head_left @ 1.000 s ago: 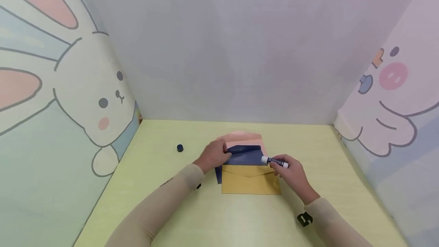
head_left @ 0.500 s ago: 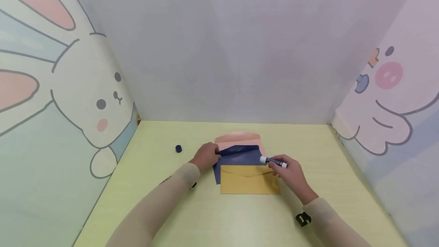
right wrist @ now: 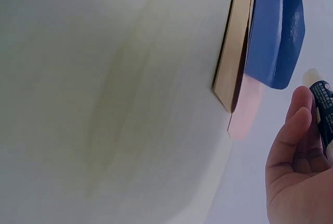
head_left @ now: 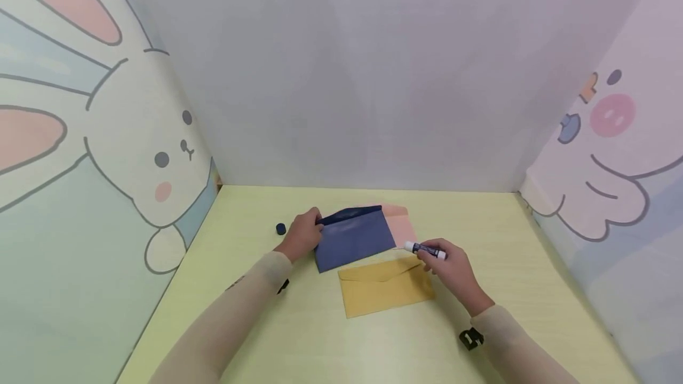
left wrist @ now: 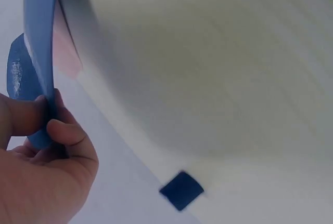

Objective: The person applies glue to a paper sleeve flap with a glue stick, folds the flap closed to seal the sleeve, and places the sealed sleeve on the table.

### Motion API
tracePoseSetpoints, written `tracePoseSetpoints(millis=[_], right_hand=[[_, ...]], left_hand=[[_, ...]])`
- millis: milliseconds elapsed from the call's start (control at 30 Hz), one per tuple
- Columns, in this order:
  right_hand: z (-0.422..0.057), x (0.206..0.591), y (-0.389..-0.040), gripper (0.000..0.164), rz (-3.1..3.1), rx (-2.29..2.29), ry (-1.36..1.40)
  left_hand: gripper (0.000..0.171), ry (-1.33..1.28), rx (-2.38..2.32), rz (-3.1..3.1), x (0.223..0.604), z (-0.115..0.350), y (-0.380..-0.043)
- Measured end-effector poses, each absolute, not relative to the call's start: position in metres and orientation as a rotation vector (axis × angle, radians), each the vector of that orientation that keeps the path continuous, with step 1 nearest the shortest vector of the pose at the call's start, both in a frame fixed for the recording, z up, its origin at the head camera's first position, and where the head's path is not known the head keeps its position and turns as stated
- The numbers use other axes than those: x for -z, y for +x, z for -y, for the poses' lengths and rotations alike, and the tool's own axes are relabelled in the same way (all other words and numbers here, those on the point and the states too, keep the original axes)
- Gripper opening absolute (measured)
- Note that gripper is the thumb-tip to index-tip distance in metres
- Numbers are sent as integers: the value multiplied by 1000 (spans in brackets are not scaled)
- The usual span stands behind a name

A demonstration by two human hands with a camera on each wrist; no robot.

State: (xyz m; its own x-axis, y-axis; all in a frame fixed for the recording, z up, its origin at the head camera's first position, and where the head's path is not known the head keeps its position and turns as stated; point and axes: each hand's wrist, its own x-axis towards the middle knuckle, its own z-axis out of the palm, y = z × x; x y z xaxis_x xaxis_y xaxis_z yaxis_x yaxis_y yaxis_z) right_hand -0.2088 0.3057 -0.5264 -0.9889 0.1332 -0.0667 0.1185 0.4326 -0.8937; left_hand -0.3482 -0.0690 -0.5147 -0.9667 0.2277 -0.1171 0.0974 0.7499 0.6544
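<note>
Head view — pinching the navy envelope by its left end with the left hand, partly over the pink envelope — gripping a white-ended stick in the right hand, fingers curled, near the yellow envelope.

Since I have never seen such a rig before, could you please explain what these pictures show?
There is no machine: a person works bare-handed. The wide picture comes from a camera worn on the head; the other two come from cameras worn on the wrists. The left hand pinches the edge of a dark blue paper envelope. The right hand holds a short, white-ended tube with a dark label. On the pale yellow table lie a yellow paper envelope and a pale pink paper envelope, partly covered. The small dark cylinder beside the left hand may be a cap.
</note>
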Motion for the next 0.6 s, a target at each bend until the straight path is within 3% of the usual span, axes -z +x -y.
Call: tracePoseSetpoints(millis=[267,600], right_hand=[[-301,524,-210,42,2650,-1664,-213],[-287,519,-216,36,2629,-1680,-198]], left_hand=[[5,245,-1116,-2816,502,95,-348],[6,357,-1103,-2662,513,69,-318]])
